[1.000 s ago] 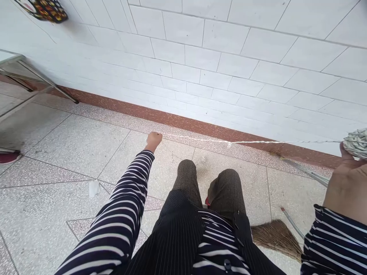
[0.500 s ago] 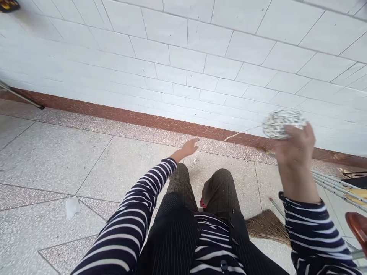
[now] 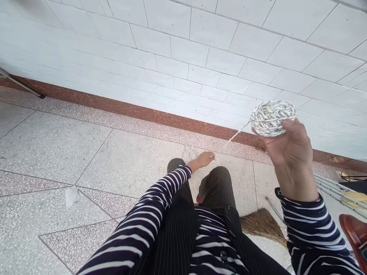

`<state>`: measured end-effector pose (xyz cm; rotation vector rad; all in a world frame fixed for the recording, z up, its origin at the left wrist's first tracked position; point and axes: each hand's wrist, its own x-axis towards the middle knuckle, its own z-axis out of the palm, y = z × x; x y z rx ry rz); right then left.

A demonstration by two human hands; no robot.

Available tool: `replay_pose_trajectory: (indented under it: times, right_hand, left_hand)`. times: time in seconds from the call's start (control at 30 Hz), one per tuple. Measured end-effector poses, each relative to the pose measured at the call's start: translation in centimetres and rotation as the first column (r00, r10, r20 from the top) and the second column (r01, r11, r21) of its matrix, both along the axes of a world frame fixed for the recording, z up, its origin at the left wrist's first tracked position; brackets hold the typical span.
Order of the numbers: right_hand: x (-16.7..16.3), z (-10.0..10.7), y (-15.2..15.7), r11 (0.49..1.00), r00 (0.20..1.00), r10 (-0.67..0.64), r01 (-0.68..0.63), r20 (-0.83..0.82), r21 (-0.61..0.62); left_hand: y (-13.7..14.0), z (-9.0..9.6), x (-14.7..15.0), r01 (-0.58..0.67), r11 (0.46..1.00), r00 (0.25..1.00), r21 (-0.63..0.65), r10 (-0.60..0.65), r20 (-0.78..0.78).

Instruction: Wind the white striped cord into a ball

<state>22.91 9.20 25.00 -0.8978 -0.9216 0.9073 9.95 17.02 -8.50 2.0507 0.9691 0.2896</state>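
My right hand [image 3: 289, 149] is raised in front of the wall, its fingers wrapped round a wound ball of white rope [image 3: 273, 118] flecked with dark strands. From the ball's left side a length of the rope runs down and left toward my left hand [image 3: 205, 159]. That hand is low above the floor, just ahead of my knees, its fingers pinched on the rope with a small white bit showing at the fingertips. Just left of it, loose loops of the same rope [image 3: 189, 152] hang or lie near the floor; I cannot tell which.
A white tiled wall [image 3: 174, 57] with a red-brown base strip [image 3: 137, 114] stands ahead. A straw broom [image 3: 262, 225] lies by my right leg, with a pale metal rack [image 3: 338, 194] farther right. A metal leg [image 3: 23, 84] and a white scrap [image 3: 71, 195] are at left.
My left hand has moved right and closed its fingers on the rope. The right hand, with the rope ball, has shifted slightly left and steadied.
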Motion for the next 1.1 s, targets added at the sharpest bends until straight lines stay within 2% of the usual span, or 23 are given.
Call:
replay_pose_trajectory:
  times: [0.13, 0.3, 0.4, 0.53, 0.63, 0.67, 0.7, 0.73, 0.8, 0.83, 0.9, 1.0, 1.1]
  right_hand:
    - [2.7, 0.6, -0.2, 0.992, 0.994, -0.104, 0.105, -0.017, 0.065]
    - [7.9, 2.3, -1.1, 0.964, 0.982, -0.170, 0.183, -0.082, 0.191]
    - [8.8, 2.5, -2.0, 0.970, 0.982, -0.182, 0.187, -0.046, 0.155]
    - [6.3, 1.2, -1.8, 0.997, 0.997, -0.072, 0.072, -0.010, 0.015]
    - [3.9, -0.4, -0.6, 0.987, 0.999, 0.034, -0.039, -0.034, -0.153]
    - [3.3, -1.0, -0.2, 0.980, 0.998, 0.053, -0.058, -0.033, -0.192]
    - [2.8, -1.6, 0.2, 0.971, 0.997, 0.069, -0.073, -0.023, -0.228]
    - [2.5, -2.2, 0.6, 0.964, 0.997, 0.074, -0.074, -0.009, -0.255]
    - [2.0, -3.1, 1.0, 0.951, 0.997, 0.080, -0.071, 0.017, -0.302]
    - [1.9, -3.5, 1.1, 0.945, 0.996, 0.091, -0.079, 0.022, -0.319]
    - [1.7, -4.2, 1.2, 0.937, 0.994, 0.109, -0.096, 0.023, -0.336]
    - [1.5, -4.8, 1.0, 0.940, 0.994, 0.101, -0.083, 0.037, -0.332]
    - [1.7, -5.2, 0.7, 0.945, 0.998, 0.049, -0.036, 0.031, -0.326]
  left_hand:
    - [0.1, -0.1, -2.0, 0.008, 0.997, 0.991, -0.071, -0.017, -0.132]
    - [1.3, -0.2, -8.2, -0.089, 0.992, 0.938, -0.093, 0.052, -0.341]
    - [2.3, 0.0, -10.2, -0.134, 0.988, 0.908, -0.081, 0.090, -0.409]
    - [3.3, 1.8, -8.5, -0.110, 0.991, 0.926, -0.080, 0.073, -0.370]
    - [3.6, 5.2, -5.6, -0.094, 0.989, 0.981, -0.112, 0.073, -0.178]
    - [3.6, 6.8, -4.7, -0.127, 0.976, 0.992, -0.176, 0.128, -0.008]
    - [3.6, 8.6, -3.8, -0.132, 0.957, 0.963, -0.260, 0.186, 0.196]
    - [3.6, 10.3, -3.0, -0.096, 0.940, 0.897, -0.328, 0.225, 0.381]
    - [3.3, 13.7, -1.7, 0.056, 0.918, 0.727, -0.392, 0.232, 0.646]
    - [3.1, 15.1, -1.1, 0.129, 0.907, 0.668, -0.400, 0.218, 0.711]
    - [2.4, 17.1, -0.3, 0.196, 0.893, 0.611, -0.405, 0.212, 0.763]
    - [1.2, 18.0, 0.3, 0.179, 0.908, 0.628, -0.379, 0.190, 0.754]
    - [0.2, 17.2, 0.0, 0.133, 0.941, 0.666, -0.312, 0.148, 0.731]
